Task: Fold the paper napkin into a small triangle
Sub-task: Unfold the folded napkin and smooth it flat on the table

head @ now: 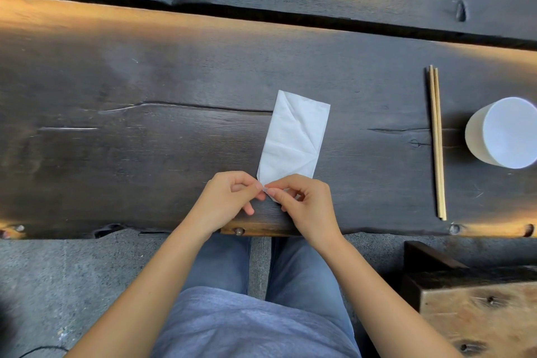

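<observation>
Your white paper napkin (293, 136) lies flat on the dark wooden table (145, 125), a little right of centre and close to the near edge. It is folded into a long narrow strip that runs away from you and leans slightly to the right at its far end. Diagonal crease lines cross its surface. Its near end tapers toward a corner, and that corner is lifted just off the wood between your hands.

Your left hand (229, 200) pinches the near tip of the napkin between thumb and forefinger, with the other fingers curled under the palm. Your right hand (305, 206) pinches the same tip from the other side, thumb and forefinger closed on the paper and touching the fingertips of your left hand. Both wrists hover above the table's near edge, and part of the napkin's near end is hidden behind your right fingers.

To the right, well apart from the napkin, a pair of wooden chopsticks (436, 142) lies side by side, pointing away from you. Just beyond them a white paper cup (505, 134) stands at the frame's right edge. A wooden bench (479, 314) sits below the table at lower right.
</observation>
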